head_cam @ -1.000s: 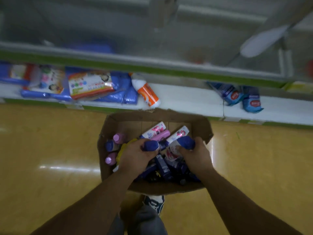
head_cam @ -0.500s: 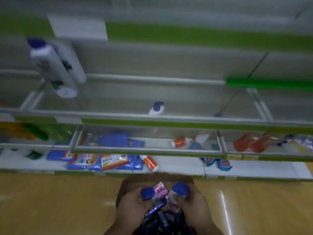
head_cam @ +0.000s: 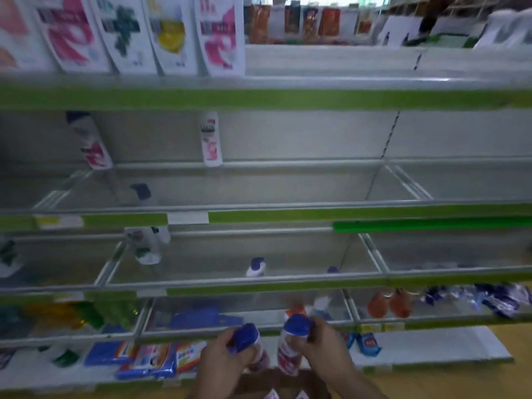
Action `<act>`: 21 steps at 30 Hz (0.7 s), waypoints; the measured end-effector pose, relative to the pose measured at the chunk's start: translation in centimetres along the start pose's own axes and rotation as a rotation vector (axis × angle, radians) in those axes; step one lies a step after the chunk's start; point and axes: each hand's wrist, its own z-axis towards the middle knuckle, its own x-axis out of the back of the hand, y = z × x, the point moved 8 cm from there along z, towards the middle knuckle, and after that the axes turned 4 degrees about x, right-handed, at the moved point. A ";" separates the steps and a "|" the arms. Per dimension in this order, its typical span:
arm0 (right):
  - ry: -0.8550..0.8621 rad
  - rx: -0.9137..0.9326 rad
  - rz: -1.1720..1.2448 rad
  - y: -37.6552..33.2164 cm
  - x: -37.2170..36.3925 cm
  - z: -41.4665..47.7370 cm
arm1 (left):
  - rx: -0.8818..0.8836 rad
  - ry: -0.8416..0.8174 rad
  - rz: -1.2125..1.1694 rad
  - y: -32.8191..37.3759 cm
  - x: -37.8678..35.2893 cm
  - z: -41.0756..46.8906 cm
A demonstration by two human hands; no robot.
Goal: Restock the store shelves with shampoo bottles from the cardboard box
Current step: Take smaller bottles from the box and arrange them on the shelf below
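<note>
Blue caps top the two shampoo bottles that the person holds up in front of the shelves (head_cam: 288,216). The left grip (head_cam: 221,359) has its fingers curled round the left bottle (head_cam: 244,337) just under the cap; the right grip (head_cam: 324,350) is wrapped round the right bottle (head_cam: 288,355) in the same way. Both bottles are roughly upright, side by side and near each other, just above the cardboard box (head_cam: 259,383). The box's brown rim shows at the bottom edge, with a couple of white tops poking up inside it.

The shelves have green front strips and clear dividers. On the upper middle one a white bottle (head_cam: 211,139) with a red label stands upright near the back; a small bottle (head_cam: 255,267) with a blue cap lies on the shelf below it. Two orange bottles (head_cam: 388,305) sit on the next shelf down, to the right of the hands; blue packets (head_cam: 145,359) lie on the lowest shelf to the left. White pouches (head_cam: 216,36) with pink and yellow print line the top shelf. A strip of yellow floor (head_cam: 460,383) shows at the lower right. The picture is blurred, so the labels cannot be read.
</note>
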 end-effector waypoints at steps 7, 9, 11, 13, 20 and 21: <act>0.006 0.170 0.066 -7.1 5.0 -1.4 | -0.134 0.068 -0.097 6.8 4.1 -2.9; -0.017 0.218 0.088 -9.3 5.9 -2.0 | -0.168 0.059 -0.124 8.9 5.5 -3.8; -0.032 0.257 0.090 -11.6 6.8 -2.4 | -0.186 0.028 -0.139 10.7 6.6 -4.5; -0.042 0.300 0.084 -13.8 7.6 -2.8 | -0.221 0.028 -0.156 12.2 8.3 -5.1; -0.069 0.442 0.100 -22.7 8.4 -4.0 | -0.369 0.140 -0.210 17.5 15.6 -6.9; -0.069 0.463 0.105 -24.2 8.4 -4.2 | -0.391 0.156 -0.213 18.1 16.7 -7.0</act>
